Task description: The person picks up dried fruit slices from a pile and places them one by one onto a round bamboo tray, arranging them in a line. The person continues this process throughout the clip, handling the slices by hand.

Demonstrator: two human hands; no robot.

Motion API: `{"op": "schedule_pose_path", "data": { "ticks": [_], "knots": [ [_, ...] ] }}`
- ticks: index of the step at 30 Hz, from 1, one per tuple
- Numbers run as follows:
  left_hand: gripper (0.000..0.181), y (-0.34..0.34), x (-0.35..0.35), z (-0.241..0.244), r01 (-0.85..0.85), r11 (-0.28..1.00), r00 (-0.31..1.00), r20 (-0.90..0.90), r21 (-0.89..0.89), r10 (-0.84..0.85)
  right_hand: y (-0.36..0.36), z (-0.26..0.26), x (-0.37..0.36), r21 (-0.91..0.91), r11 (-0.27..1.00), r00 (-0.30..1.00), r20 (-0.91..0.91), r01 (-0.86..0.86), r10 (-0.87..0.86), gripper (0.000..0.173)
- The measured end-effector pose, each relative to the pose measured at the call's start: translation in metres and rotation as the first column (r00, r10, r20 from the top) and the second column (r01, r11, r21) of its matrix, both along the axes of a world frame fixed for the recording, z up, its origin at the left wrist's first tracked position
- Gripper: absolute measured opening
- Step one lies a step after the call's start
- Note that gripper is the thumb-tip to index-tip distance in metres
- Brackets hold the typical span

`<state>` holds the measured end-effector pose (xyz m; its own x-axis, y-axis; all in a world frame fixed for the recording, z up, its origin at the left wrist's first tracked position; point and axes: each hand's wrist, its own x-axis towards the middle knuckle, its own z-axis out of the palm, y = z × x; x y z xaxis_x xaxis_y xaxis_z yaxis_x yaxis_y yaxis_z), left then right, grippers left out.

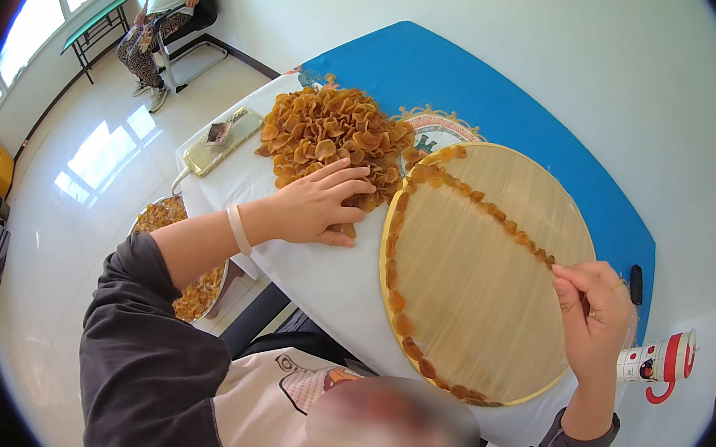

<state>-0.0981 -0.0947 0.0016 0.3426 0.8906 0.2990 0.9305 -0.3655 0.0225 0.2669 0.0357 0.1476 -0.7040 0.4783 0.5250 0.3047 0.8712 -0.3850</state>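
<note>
A heap of thin, curled, amber-brown dried slices point(334, 131) lies on the white tablecloth. My left hand point(321, 204) rests on the near side of this heap, fingers spread, with a few slices partly under it. To the right is a round, flat bamboo tray point(491, 314) with a pale yellow rim. One row of slices point(403, 325) follows its left rim, overlapping in places; another row point(501, 218) runs diagonally across it. At that row's right end, my right hand point(595, 311) pinches a small slice point(550, 260) between thumb and forefinger.
A phone in a clear case point(223, 143) lies at the table's left edge. Below stands a basin of more slices point(199, 295). A red-handled cup point(658, 362) and black marker-like object point(636, 284) are at right. A person point(172, 5) sits across the room.
</note>
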Motion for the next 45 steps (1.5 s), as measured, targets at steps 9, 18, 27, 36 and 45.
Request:
{"op": "schedule_pose_path", "data": {
  "ticks": [9, 18, 27, 36, 45],
  "knots": [
    [0.026, 0.015, 0.002, -0.005, -0.027, 0.993, 0.989, -0.141, 0.111, 0.043, -0.007, -0.003, 0.013, -0.068, 0.997, 1.000, 0.008, 0.019, -0.019, 0.010],
    [0.028, 0.028, -0.006, -0.015, -0.034, 0.996, 0.979, -0.196, 0.081, 0.049, -0.017, -0.002, 0.024, -0.067, 0.997, 0.999, 0.009, 0.037, -0.037, 0.011],
    [0.022, 0.034, -0.005, -0.012, 0.007, 0.978, 0.961, -0.270, 0.207, 0.050, -0.023, -0.005, 0.038, -0.080, 0.996, 0.999, 0.003, 0.040, -0.040, 0.011],
    [0.014, 0.045, -0.012, -0.019, -0.051, 0.936, 0.968, -0.213, 0.348, 0.132, -0.029, -0.009, 0.046, -0.096, 0.995, 0.999, 0.025, 0.025, -0.023, 0.012],
    [0.012, 0.054, -0.014, -0.011, -0.308, 0.821, 0.935, 0.313, 0.480, 0.168, -0.023, -0.014, 0.040, -0.170, 0.985, 1.000, 0.021, -0.001, 0.005, 0.012]
  ]
}}
